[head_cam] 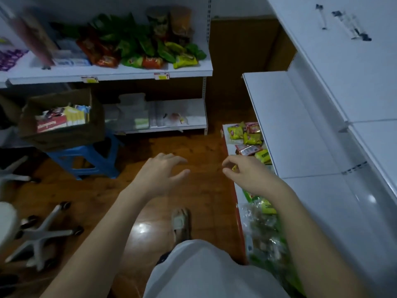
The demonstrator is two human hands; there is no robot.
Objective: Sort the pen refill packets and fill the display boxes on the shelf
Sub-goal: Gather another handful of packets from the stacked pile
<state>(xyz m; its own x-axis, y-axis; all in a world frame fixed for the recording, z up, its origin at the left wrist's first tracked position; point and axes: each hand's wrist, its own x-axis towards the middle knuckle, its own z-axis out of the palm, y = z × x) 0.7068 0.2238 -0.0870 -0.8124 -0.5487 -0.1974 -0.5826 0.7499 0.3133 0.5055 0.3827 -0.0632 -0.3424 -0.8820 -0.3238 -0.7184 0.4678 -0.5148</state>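
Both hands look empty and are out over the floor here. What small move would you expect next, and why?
Probably a reach with the left hand toward the open cardboard box on the blue stool. Both the left and the right hand hover over the wooden floor holding nothing, and that box holds packets, though blur hides whether they are pen refills.

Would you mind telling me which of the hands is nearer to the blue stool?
Left. The left hand hovers just right of the blue stool; the right hand is farther right, by the low shelf.
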